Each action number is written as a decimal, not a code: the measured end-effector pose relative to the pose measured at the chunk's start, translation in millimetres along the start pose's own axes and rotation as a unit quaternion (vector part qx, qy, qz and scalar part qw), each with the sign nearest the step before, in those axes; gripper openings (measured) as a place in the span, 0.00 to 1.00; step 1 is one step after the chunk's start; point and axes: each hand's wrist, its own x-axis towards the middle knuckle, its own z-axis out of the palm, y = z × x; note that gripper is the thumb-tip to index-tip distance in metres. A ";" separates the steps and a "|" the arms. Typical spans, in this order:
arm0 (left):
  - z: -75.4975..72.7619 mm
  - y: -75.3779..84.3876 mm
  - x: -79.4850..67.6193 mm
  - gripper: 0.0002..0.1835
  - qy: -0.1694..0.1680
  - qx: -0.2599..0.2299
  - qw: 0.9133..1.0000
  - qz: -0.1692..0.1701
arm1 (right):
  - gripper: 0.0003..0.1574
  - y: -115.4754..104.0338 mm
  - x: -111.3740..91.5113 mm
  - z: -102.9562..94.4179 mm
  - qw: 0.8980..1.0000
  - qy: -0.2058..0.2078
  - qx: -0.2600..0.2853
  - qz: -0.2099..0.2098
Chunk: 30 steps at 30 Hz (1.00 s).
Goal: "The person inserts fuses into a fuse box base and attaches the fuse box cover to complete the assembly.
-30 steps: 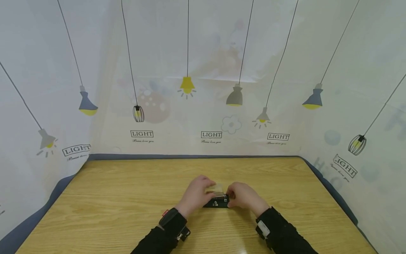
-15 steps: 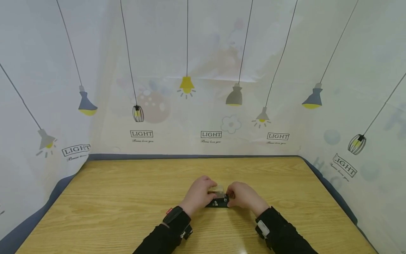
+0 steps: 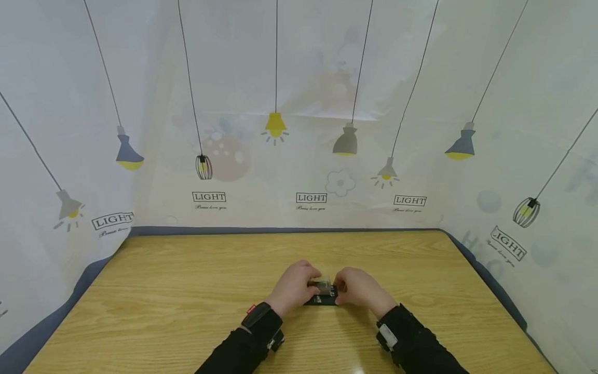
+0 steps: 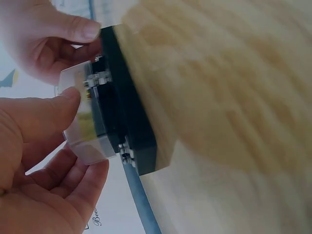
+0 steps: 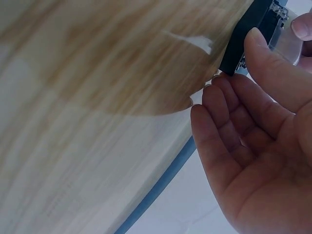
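A black rectangular base lies on the wooden table, with small metal fittings towards its two ends in the left wrist view. Over its middle is a clear, box-like plastic cover, with something yellowish showing through. My left hand pinches this cover between thumb and fingers. At the base's right end, my right hand grips the edge; in the right wrist view its thumb presses one face and fingertips touch the other side. Whether the cover is fully seated on the base, I cannot tell.
The wooden table top spreads around both hands, with a blue-grey border along its far edge. Behind it stands a pale wall covering printed with hanging lamps. Black straps sit on both wrists.
My left hand has shifted slightly to the right, and the clear cover has moved lower towards the base. The right hand keeps its place at the base's end.
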 end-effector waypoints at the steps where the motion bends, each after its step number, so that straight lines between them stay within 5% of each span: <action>1: 0.3 -0.1 0.2 0.16 -0.003 0.001 1.000 -0.002 | 0.15 -0.1 -0.2 0.0 1.000 0.000 0.000 0.000; 30: -1.1 0.7 3.6 0.14 -0.021 0.001 0.999 -0.027 | 0.15 -0.2 3.5 0.9 1.000 -0.005 0.001 0.005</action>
